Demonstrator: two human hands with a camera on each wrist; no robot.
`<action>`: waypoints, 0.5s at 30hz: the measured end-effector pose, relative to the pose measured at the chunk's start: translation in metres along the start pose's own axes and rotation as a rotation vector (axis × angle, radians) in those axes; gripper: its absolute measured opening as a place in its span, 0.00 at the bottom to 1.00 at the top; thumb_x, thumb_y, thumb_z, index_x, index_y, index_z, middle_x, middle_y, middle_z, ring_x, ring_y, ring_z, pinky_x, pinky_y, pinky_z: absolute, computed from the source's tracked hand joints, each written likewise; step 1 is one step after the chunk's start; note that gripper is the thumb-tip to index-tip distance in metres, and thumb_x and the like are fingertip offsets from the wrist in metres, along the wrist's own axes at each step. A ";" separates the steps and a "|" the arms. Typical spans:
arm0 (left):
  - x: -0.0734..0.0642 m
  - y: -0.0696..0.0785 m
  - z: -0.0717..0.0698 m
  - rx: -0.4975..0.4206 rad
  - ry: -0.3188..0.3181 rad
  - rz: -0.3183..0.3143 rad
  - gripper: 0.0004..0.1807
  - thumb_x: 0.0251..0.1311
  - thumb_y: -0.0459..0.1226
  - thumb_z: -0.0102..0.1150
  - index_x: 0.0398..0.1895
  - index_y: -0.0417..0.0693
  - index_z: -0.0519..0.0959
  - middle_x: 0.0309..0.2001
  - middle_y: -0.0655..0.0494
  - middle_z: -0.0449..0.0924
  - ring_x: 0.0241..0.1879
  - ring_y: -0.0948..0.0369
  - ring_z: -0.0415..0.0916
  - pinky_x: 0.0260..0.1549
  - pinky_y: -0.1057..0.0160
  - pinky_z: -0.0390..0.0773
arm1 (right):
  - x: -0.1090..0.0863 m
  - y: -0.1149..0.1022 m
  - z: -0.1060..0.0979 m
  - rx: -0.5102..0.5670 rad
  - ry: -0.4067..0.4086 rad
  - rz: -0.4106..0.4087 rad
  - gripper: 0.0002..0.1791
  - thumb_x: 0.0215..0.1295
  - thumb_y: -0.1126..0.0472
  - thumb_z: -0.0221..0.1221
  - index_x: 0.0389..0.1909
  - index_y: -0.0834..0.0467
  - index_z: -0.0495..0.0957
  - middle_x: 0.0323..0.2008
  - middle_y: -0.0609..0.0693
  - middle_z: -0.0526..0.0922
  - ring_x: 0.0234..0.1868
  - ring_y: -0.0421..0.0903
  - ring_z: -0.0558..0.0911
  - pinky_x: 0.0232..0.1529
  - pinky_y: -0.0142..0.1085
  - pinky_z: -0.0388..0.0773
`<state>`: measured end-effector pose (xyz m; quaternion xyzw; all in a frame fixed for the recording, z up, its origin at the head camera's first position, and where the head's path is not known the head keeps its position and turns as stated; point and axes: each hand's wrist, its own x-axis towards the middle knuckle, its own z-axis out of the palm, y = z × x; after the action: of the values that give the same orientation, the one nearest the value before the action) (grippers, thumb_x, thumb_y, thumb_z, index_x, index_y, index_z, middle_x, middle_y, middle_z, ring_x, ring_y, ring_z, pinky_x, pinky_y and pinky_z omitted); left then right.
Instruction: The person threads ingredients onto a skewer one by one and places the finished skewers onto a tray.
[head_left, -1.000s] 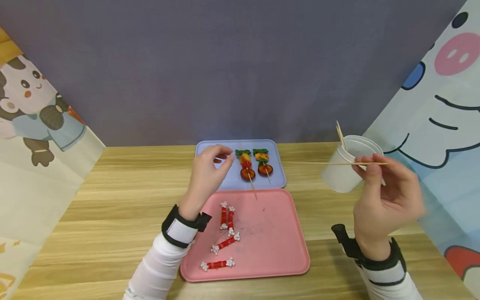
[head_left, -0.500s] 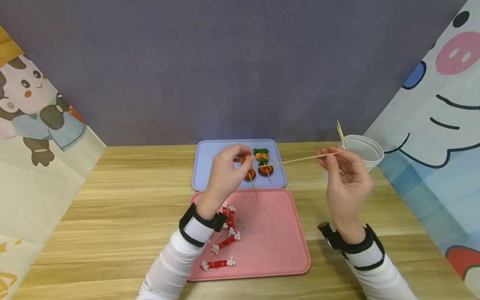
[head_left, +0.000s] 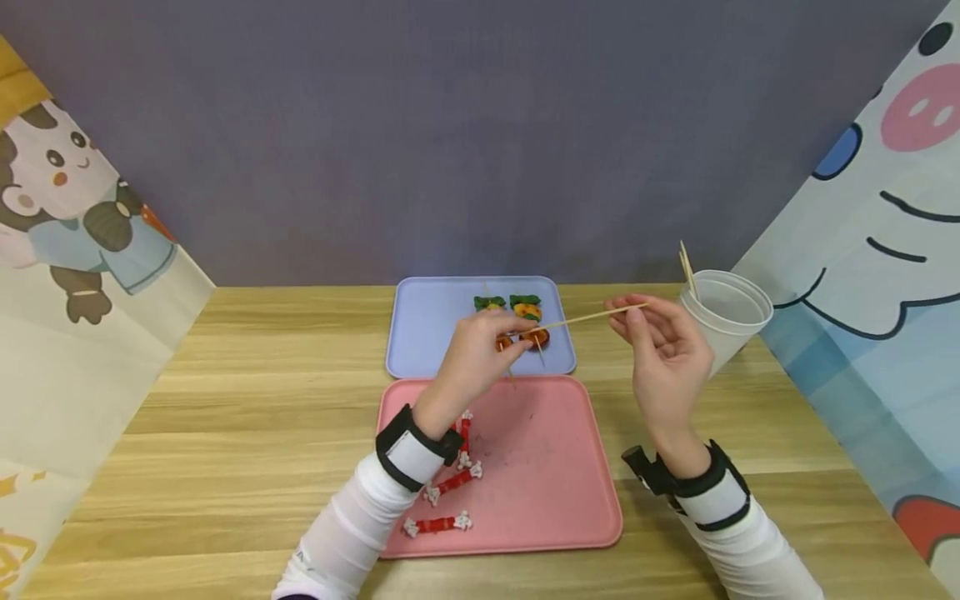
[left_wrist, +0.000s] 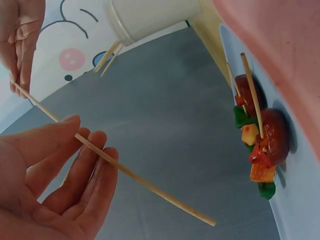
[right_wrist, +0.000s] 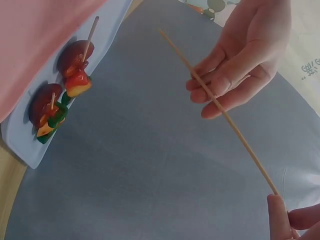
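A thin wooden skewer stretches between both hands above the back tray. My right hand pinches one end between thumb and fingers. Thumb and curled fingers of my left hand close around the skewer further along, and its free end sticks out beyond them in the left wrist view. Beneath the left hand lie two loaded skewers with brown, red, yellow and green pieces; in the right wrist view both show, one nearer the pink tray and one beside it. The left hand partly hides them from the head.
The loaded skewers rest on a light blue tray. In front is a pink tray holding several red pieces with white knobbly ends, such as a red piece. A white cup with wooden skewers stands right. A grey wall rises behind.
My right hand has moved left from beside the cup with the skewer. My left hand has moved right to meet the skewer and now has its fingers around it.
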<state>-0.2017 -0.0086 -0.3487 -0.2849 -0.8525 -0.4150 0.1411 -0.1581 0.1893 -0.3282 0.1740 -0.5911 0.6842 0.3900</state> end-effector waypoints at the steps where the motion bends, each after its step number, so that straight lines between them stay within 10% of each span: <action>1: 0.000 0.000 0.000 0.009 0.002 0.000 0.11 0.50 0.35 0.65 0.39 0.48 0.85 0.37 0.56 0.84 0.37 0.64 0.76 0.35 0.62 0.79 | 0.000 0.000 0.000 0.003 -0.001 0.003 0.10 0.57 0.79 0.53 0.39 0.81 0.72 0.33 0.63 0.84 0.34 0.54 0.83 0.38 0.35 0.82; 15: -0.003 0.000 0.002 -0.091 0.114 -0.045 0.06 0.55 0.36 0.61 0.34 0.47 0.85 0.32 0.56 0.85 0.25 0.70 0.75 0.25 0.65 0.79 | -0.001 0.000 -0.003 -0.020 -0.081 0.040 0.15 0.56 0.80 0.53 0.45 0.79 0.73 0.40 0.64 0.83 0.41 0.56 0.82 0.42 0.35 0.81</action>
<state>-0.1990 -0.0077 -0.3515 -0.2478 -0.8296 -0.4718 0.1668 -0.1572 0.1914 -0.3291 0.1857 -0.6167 0.6783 0.3537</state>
